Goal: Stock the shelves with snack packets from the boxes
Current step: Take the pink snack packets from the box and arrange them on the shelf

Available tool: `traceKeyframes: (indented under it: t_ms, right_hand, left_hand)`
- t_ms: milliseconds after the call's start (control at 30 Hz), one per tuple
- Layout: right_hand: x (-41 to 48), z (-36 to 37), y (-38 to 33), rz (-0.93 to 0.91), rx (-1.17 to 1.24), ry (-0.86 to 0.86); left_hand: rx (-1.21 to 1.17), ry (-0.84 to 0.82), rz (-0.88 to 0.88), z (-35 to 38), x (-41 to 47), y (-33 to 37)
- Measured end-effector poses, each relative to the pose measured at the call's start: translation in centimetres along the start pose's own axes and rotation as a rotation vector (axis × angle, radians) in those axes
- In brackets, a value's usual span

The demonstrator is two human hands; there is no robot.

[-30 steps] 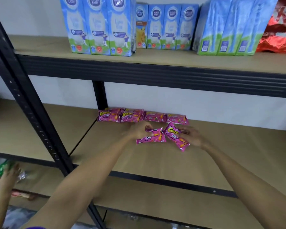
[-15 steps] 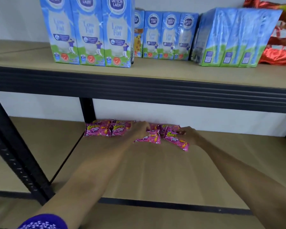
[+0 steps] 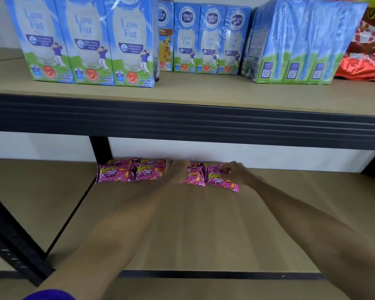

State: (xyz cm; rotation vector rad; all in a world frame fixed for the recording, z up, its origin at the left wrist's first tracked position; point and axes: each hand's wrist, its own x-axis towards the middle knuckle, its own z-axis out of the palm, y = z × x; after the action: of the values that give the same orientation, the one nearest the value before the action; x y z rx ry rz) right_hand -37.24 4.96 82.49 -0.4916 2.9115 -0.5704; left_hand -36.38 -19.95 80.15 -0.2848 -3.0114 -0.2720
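pkts: small pink foil snack packets (image 3: 115, 172) w/ yellow lettering, laid flat in a row at the far edge of the lower tan board shelf (image 3: 193, 224), close to the white wall; a 2nd layer seems to sit behind/under the near ones, can't tell how many.
pkt in L hand: middle pink packet (image 3: 194, 176), partly covered; only its right part shows.
pkt in R hand: right-end pink packet (image 3: 222, 180), skewed, near-right corner sticking out toward the front, out of line w/ the row.
L grip: left hand (image 3: 178, 171) lies palm-down over the middle packet, fingers curled onto its far edge; looks like pressing/sliding, not lifting. Whether fingers close around it – can't tell.
R grip: right hand (image 3: 235, 173) pinches the top right of the end packet w/ fingertips (image 3: 224, 168); thumb side hidden.
pkt vs grip: both packets lie under and in front of the hands, touching them, resting on the shelf, not lifted.
risk 1: prob. pushing far w/ the left hand shoves the neighbours, so the two left packets ride up or overlap.
risk 2: foil is slick; the pinch on one corner could slip, or swing the end packet more askew.
risk 3: deep reach under the dark metal shelf beam (image 3: 182, 122); lifting arms fast could knock it.
above: blue-and-white milk cartons (image 3: 80, 40) on the upper shelf, well apart from the hands; red foil bag (image 3: 368, 50) far right.
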Motion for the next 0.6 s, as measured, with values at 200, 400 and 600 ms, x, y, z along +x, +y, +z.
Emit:
traceKeyframes:
  t_ms: [200,400,600]
  right_hand:
    - [1.1,0.3,-0.3,-0.02,-0.006,0.04]
    - [2.0,0.8,-0.3,0.005,-0.154,0.06]
    - [2.5,1.9,0.0,0.061,-0.379,0.205]
  left_hand:
    - [0.001,0.078,-0.021,0.5,-0.8,0.2]
    - [0.041,0.102,0.049,0.8,-1.3,0.3]
    - [0.063,0.075,0.036,0.8,-1.3,0.6]
